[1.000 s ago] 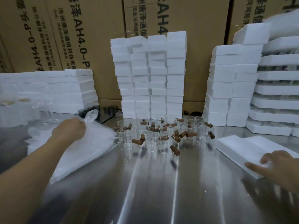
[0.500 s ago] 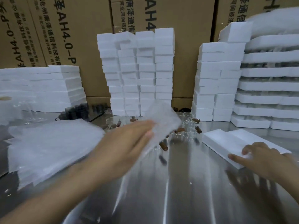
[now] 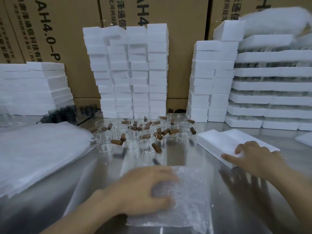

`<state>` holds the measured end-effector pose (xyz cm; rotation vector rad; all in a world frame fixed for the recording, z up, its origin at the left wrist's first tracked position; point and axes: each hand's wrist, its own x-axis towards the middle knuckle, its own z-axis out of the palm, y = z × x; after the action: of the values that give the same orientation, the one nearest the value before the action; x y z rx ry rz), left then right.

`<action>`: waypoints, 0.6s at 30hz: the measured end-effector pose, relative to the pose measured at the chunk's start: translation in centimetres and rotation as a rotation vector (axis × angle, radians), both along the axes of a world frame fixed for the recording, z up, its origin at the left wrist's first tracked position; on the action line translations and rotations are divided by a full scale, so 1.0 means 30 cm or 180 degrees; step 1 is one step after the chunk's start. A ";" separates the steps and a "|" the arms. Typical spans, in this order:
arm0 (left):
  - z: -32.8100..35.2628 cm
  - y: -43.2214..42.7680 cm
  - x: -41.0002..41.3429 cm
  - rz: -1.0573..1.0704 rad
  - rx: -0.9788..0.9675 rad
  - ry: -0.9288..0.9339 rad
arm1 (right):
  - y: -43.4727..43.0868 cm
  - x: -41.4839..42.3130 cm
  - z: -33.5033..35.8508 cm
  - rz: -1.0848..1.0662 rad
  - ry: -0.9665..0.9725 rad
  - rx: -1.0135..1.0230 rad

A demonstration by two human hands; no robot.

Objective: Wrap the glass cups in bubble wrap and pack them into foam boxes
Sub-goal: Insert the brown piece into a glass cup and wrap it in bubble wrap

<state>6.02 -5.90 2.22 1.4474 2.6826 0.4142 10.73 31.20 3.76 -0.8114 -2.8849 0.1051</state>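
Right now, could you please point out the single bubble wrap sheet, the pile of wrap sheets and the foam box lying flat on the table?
bubble wrap sheet [image 3: 190, 200], head view, on its bare middle.
pile of wrap sheets [image 3: 42, 149], head view, on its top sheet.
foam box [image 3: 217, 141], head view, on its top face.

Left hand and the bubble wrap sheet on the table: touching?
Touching. The head view shows the left hand on the left edge of the bubble wrap sheet. Its fingers and thumb overlap the sheet, with no gap visible.
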 end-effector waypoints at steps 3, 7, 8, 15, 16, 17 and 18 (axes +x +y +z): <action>0.081 0.031 -0.118 0.0708 0.1449 -0.0010 | 0.003 -0.005 -0.005 -0.0022 -0.0008 -0.0013; 0.104 0.069 -0.295 0.2237 0.1911 -0.0290 | 0.002 -0.009 -0.010 -0.0042 -0.0042 0.0025; 0.080 0.083 -0.311 0.2311 0.1755 -0.0541 | 0.002 -0.010 -0.010 -0.0044 -0.0034 0.0024; -0.029 0.148 -0.334 0.2224 0.1559 -0.1164 | 0.008 -0.017 -0.022 -0.0088 -0.0025 0.0104; -0.031 0.155 -0.335 0.2223 0.1541 -0.1138 | 0.007 -0.017 -0.024 -0.0101 -0.0026 0.0114; -0.028 0.162 -0.333 0.2244 0.1556 -0.1134 | 0.006 -0.017 -0.026 -0.0106 -0.0015 0.0120; -0.022 0.167 -0.326 0.2272 0.1638 -0.1189 | 0.004 -0.013 -0.023 -0.0103 0.0004 0.0120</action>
<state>-3.77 -0.88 1.55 0.3160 2.7749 1.3347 10.33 31.32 3.08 -0.8504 -2.8621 0.0477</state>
